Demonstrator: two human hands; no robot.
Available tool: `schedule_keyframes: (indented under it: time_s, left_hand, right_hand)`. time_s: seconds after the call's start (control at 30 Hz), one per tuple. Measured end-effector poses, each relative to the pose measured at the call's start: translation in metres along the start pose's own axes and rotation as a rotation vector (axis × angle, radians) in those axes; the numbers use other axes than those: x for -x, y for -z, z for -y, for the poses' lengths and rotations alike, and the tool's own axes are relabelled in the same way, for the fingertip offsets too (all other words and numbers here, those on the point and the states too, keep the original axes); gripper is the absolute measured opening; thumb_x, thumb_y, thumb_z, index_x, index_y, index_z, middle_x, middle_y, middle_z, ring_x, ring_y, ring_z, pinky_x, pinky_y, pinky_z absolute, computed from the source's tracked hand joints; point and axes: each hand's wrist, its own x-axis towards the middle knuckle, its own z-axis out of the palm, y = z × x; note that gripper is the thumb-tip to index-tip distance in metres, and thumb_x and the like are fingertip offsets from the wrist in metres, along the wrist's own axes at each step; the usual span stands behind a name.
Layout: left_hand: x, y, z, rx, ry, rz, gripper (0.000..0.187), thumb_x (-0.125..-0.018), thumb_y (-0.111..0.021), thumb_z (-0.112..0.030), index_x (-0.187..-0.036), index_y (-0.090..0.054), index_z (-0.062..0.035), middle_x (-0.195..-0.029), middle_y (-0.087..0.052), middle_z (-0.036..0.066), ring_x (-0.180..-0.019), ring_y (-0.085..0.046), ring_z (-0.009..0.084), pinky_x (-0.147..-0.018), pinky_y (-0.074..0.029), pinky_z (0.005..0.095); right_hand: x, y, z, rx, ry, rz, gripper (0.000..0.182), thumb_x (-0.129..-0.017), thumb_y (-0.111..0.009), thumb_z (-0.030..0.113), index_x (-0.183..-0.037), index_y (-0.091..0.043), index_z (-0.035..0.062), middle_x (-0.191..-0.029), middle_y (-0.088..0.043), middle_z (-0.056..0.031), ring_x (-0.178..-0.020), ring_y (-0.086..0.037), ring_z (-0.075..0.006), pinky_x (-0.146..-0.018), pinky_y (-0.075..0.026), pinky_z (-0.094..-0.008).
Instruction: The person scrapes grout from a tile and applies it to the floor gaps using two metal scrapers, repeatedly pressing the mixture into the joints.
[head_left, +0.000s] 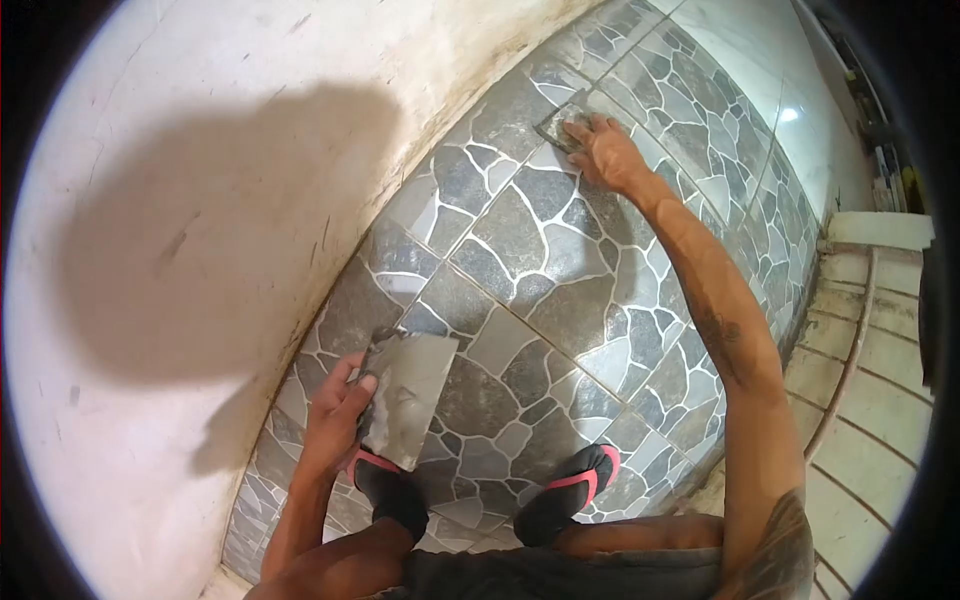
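My left hand (340, 410) grips the left edge of a flat rectangular plate (415, 385), its face smeared with grey paste, above the floor near my left foot. Further off, my right hand (608, 152) reaches out to the patterned floor tiles (505, 235), its fingers on a small dark, paste-smeared piece (568, 128) at a tile joint. The piece lies flat, partly covered by the fingers. The tiles show grey stone shapes with white lines between them.
A stained pale wall (230, 70) rises along the left. My feet in pink-strapped sandals (590, 478) stand on the tiles. At the right are pale tiles with a pipe (850, 370) across them and a cluttered shelf (895, 170) beyond.
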Motion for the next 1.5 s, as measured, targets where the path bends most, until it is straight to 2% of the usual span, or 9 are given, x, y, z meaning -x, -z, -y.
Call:
schedule_keyframes:
  time_s: [0.33, 0.43, 0.6, 0.7, 0.93, 1.03, 1.23, 1.33, 1.5]
  left_hand:
    - [-0.035, -0.009, -0.005, -0.064, -0.066, 0.119, 0.038, -0.098, -0.057, -0.014, -0.133, -0.049, -0.0006, -0.108, -0.064, 0.005, -0.092, -0.060, 0.0085, -0.080, -0.048, 0.0242]
    - [-0.038, -0.007, -0.003, -0.089, -0.089, 0.091, 0.038, -0.099, -0.054, -0.011, -0.134, -0.048, 0.0001, -0.104, -0.065, 0.004, -0.086, -0.059, 0.0063, -0.075, -0.047, 0.0229]
    - [-0.040, -0.013, -0.003, -0.020, -0.013, 0.086, 0.039, -0.099, -0.054, -0.011, -0.135, -0.046, 0.0006, -0.099, -0.064, 0.004, -0.081, -0.058, 0.0055, -0.070, -0.047, 0.0230]
    - [-0.043, -0.007, 0.004, -0.025, -0.009, 0.114, 0.040, -0.099, -0.054, -0.012, -0.136, -0.046, 0.0008, -0.094, -0.064, 0.003, -0.077, -0.057, 0.0050, -0.066, -0.046, 0.0226]
    - [-0.045, -0.015, 0.003, -0.114, 0.008, 0.091, 0.039, -0.099, -0.054, -0.012, -0.136, -0.048, -0.0002, -0.107, -0.064, 0.005, -0.093, -0.059, 0.0078, -0.081, -0.048, 0.0247]
    - [-0.046, -0.014, 0.004, -0.068, 0.015, 0.102, 0.038, -0.099, -0.054, -0.012, -0.135, -0.048, 0.0000, -0.107, -0.064, 0.005, -0.093, -0.060, 0.0083, -0.081, -0.048, 0.0253]
    - [-0.052, -0.014, 0.001, -0.078, -0.026, 0.091, 0.037, -0.099, -0.055, -0.013, -0.134, -0.050, -0.0005, -0.106, -0.064, 0.005, -0.090, -0.058, 0.0077, -0.078, -0.047, 0.0244]
    - [-0.049, -0.016, -0.001, -0.088, -0.062, 0.037, 0.037, -0.099, -0.054, -0.015, -0.133, -0.050, -0.0009, -0.099, -0.063, 0.003, -0.082, -0.055, 0.0054, -0.070, -0.045, 0.0219]
    - [-0.056, -0.016, -0.007, -0.102, -0.042, -0.011, 0.038, -0.099, -0.055, -0.017, -0.133, -0.050, -0.0011, -0.098, -0.062, 0.003, -0.083, -0.055, 0.0058, -0.068, -0.047, 0.0240]
  right_hand:
    - [0.014, -0.003, 0.038, -0.025, 0.089, -0.010, 0.050, -0.083, -0.071, 0.026, -0.130, -0.059, 0.0160, -0.128, -0.056, -0.0228, -0.118, -0.051, -0.0425, -0.100, -0.045, -0.0484]
    - [0.011, 0.039, 0.055, 0.143, -0.047, 0.283, 0.051, -0.084, -0.071, 0.028, -0.132, -0.057, 0.0165, -0.126, -0.057, -0.0226, -0.115, -0.052, -0.0437, -0.099, -0.045, -0.0497]
    - [0.026, -0.001, 0.076, 0.039, 0.002, 0.037, 0.054, -0.086, -0.069, 0.029, -0.136, -0.054, 0.0152, -0.124, -0.052, -0.0261, -0.110, -0.053, -0.0431, -0.092, -0.049, -0.0491]
    - [0.019, 0.026, 0.075, 0.098, -0.034, 0.366, 0.056, -0.087, -0.069, 0.031, -0.138, -0.052, 0.0146, -0.123, -0.052, -0.0251, -0.109, -0.053, -0.0424, -0.093, -0.048, -0.0475]
    - [0.031, 0.003, 0.100, 0.050, 0.040, 0.038, 0.057, -0.084, -0.072, 0.027, -0.136, -0.054, 0.0122, -0.116, -0.055, -0.0232, -0.101, -0.055, -0.0396, -0.091, -0.049, -0.0447]
    - [0.025, 0.047, 0.111, 0.134, -0.059, 0.446, 0.056, -0.085, -0.071, 0.028, -0.135, -0.054, 0.0111, -0.116, -0.055, -0.0232, -0.101, -0.056, -0.0402, -0.091, -0.049, -0.0457]
    - [0.041, 0.013, 0.125, 0.129, 0.040, 0.109, 0.050, -0.087, -0.068, 0.032, -0.129, -0.057, 0.0076, -0.113, -0.058, -0.0220, -0.106, -0.055, -0.0387, -0.091, -0.050, -0.0449]
    - [0.031, 0.059, 0.133, 0.117, -0.037, 0.478, 0.050, -0.089, -0.066, 0.029, -0.133, -0.055, 0.0086, -0.116, -0.056, -0.0225, -0.109, -0.054, -0.0384, -0.091, -0.049, -0.0454]
    - [0.042, 0.025, 0.133, 0.090, 0.027, 0.199, 0.048, -0.090, -0.064, 0.029, -0.133, -0.055, 0.0086, -0.119, -0.055, -0.0236, -0.109, -0.055, -0.0394, -0.090, -0.050, -0.0454]
